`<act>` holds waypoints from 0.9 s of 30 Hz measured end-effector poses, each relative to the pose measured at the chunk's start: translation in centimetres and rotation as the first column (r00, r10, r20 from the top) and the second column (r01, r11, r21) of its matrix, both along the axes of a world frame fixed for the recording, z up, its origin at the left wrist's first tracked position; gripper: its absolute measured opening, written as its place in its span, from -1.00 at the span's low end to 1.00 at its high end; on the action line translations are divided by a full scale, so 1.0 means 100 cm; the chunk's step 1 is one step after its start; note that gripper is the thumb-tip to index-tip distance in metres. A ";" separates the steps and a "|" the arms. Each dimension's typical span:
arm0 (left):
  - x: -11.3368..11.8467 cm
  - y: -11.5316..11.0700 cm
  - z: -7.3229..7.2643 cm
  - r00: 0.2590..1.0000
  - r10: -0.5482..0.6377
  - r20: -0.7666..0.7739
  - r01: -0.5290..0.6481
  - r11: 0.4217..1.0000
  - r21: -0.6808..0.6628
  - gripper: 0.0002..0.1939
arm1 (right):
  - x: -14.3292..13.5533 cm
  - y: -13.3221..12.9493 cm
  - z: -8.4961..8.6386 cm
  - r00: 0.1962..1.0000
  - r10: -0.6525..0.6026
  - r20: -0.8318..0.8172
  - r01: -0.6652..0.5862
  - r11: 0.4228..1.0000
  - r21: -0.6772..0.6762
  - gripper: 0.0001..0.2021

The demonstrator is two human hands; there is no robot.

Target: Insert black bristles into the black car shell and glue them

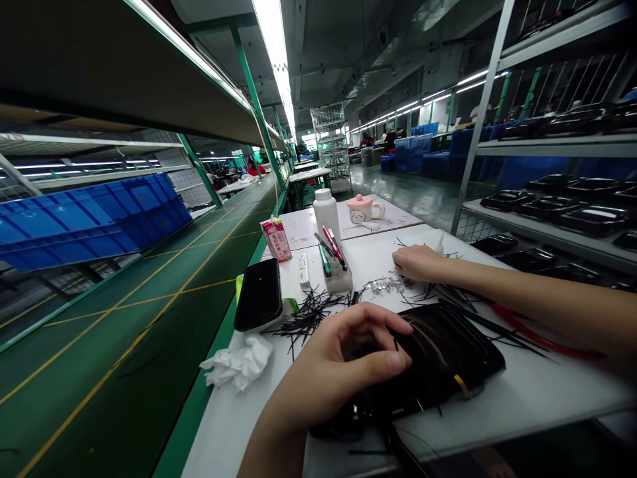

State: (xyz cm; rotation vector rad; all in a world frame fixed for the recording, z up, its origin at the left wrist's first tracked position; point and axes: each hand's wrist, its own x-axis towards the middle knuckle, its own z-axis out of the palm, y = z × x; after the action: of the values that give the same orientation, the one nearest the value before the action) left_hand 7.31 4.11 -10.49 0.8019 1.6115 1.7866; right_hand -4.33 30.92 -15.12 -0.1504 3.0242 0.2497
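My left hand (343,358) is over a glossy black plastic housing (448,338) at the table's front. Its thumb and fingers are curled together, and a thin dark sliver shows between them, too small to name. A small yellow tab (460,383) sits on the housing's near edge. Farther off, my right hand (421,263) is down on the white tabletop with fingers closed, beside a scatter of small silvery pieces (388,284). Whatever its fingertips hold, if anything, is hidden. Thin black strips (318,311) lie in a loose pile beyond my left hand.
Left of the strips are a phone (259,295) and crumpled tissue (239,362). Behind stand a pen holder (339,279), white bottle (326,211), pink-lidded mug (360,210) and pink carton (277,239). A green conveyor (149,318) runs left; a rack (557,149) of black housings stands right.
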 end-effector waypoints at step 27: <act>-0.001 0.009 -0.002 0.991 0.092 0.101 -0.100 0.992 0.072 -0.72 | 0.020 0.009 0.018 0.985 0.034 -0.171 -0.091 0.936 -0.339 -0.80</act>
State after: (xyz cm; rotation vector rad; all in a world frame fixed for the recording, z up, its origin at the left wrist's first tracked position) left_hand 7.18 4.97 -10.72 0.6703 1.5499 1.9348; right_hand -2.32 31.86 -13.33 -0.2667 3.2009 -0.2843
